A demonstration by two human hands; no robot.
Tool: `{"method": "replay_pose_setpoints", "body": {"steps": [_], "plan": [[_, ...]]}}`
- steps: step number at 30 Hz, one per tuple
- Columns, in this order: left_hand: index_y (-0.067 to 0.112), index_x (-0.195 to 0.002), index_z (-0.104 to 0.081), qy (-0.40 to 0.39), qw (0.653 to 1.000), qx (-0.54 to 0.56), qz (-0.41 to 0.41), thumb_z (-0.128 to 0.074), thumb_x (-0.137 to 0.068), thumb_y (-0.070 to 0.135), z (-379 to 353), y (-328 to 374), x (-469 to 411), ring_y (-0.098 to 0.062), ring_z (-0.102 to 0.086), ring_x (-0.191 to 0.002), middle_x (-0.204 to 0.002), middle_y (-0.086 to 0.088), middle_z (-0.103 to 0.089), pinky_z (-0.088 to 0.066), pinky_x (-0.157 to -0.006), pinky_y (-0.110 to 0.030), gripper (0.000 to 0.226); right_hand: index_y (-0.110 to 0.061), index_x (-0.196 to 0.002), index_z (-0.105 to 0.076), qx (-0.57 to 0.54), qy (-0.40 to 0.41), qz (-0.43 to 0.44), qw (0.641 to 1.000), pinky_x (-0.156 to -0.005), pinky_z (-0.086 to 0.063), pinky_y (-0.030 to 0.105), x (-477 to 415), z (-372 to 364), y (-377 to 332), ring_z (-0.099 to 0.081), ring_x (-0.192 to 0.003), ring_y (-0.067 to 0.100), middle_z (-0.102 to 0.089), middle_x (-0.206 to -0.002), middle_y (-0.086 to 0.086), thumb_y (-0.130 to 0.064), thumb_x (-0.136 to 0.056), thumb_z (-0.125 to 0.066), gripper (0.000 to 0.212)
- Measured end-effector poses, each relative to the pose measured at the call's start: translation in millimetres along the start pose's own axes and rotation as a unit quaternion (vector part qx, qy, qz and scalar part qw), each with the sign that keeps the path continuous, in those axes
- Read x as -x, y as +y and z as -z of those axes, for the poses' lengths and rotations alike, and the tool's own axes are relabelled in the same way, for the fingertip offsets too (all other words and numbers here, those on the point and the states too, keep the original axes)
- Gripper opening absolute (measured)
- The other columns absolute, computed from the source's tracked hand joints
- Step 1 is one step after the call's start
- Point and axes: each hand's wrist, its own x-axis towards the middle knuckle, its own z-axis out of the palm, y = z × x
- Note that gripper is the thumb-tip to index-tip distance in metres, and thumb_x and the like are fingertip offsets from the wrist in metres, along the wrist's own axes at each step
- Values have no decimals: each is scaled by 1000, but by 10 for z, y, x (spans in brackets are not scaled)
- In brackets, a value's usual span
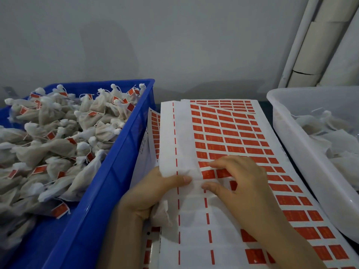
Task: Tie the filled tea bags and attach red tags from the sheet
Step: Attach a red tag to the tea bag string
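Filled beige mesh tea bag [162, 212], soft and lumpy, sits in the left hand [147, 193], grip curled round it low against the white backing sheet of red rectangular tags [223, 133], thumb pressed on top over the sheet's bare left strip. Right hand [240, 183] lies on the sheet with fingertips [212, 164] on a red tag and thumb below it, grasp not clearly closed on anything; cannot tell whether a tag is already lifted. Risks, as judged: tag tearing or curling onto itself if peeled too fast; sheet sliding on the worktop if the left thumb eases; bag slipping from the palm and spilling if not yet tied, knot not visible. Blue plastic crate [124, 152] at left, heaped with tied bags bearing red tags. Translucent white plastic tub [287, 121] at right, holding pale untagged bags, loosely piled. More tag sheets underneath.
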Motion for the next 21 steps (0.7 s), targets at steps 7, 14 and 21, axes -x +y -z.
{"method": "replay_pose_setpoints", "body": {"steps": [7,14,21], "plan": [[26,-124,-52,-19,999,37,-5,-72,-65,24,23,-1,1,-28,-68,-99,-111,-4,-70,-56,-82,-48,63,-25,-99,-66,-10,28,18,999,-82,-34,13,29,-13,-47,-43,-92,3,-46,-98,-21,-53,-69,-54,42],[29,-122,-53,-9,999,30,-17,-73,-63,27,12,-13,-6,-24,-69,-97,-108,-1,-71,-58,-78,-42,62,-14,-88,-72,-17,67,49,996,-71,-43,12,68,-20,-101,-55,-74,9,-64,-87,-5,-38,-73,-60,31],[38,-116,-53,6,999,-7,-51,-72,-63,36,-1,-33,2,-10,-69,-94,-102,12,-71,-58,-72,-28,56,-14,-85,-73,-62,66,47,995,-67,-41,7,65,2,-115,-54,-68,1,-58,-81,-12,-35,-74,-59,27]]}}
